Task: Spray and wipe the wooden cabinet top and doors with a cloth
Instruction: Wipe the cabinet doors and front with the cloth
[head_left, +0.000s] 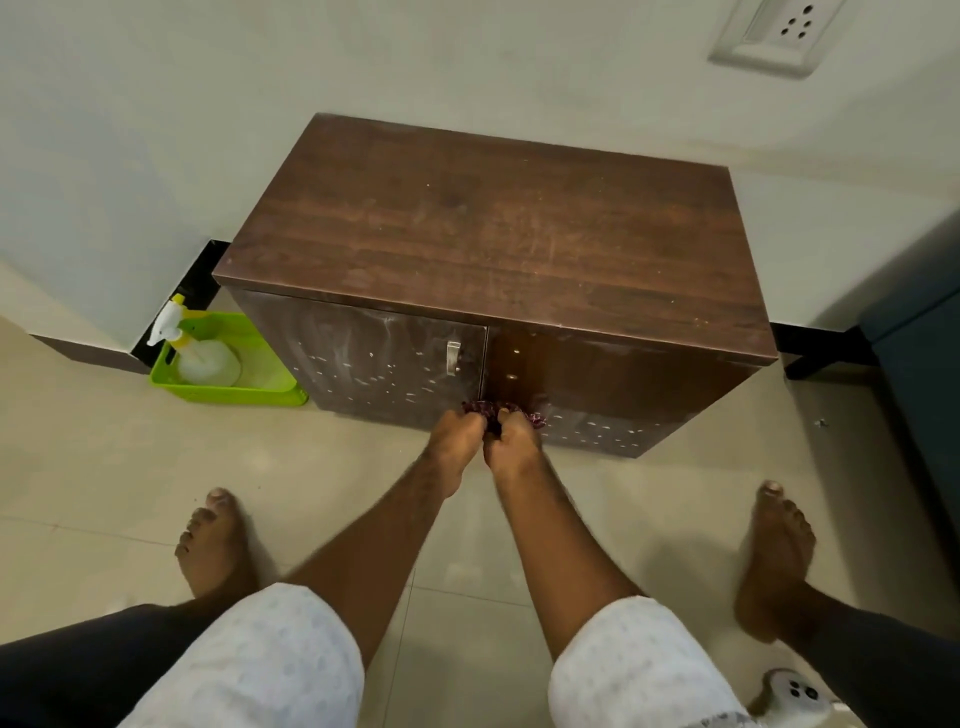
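A low dark wooden cabinet (493, 228) stands against the wall, its top dusty and streaked. Its two front doors are speckled with spray droplets; the left door (374, 358) has a metal handle (453, 356), and the right door (613, 395) shows a wiped strip near the seam. A dark red patterned cloth (501, 410) is pressed low against the doors at the seam. My left hand (454, 434) and my right hand (511, 441) are side by side, both gripping the cloth. The cloth is mostly hidden behind my fingers.
A white spray bottle (200, 353) with a yellow collar stands in a green plastic basket (270, 387) on the floor left of the cabinet. My bare feet are planted wide on the tiled floor. A dark blue piece of furniture (919, 332) stands at the right. A wall socket (779, 31) is above.
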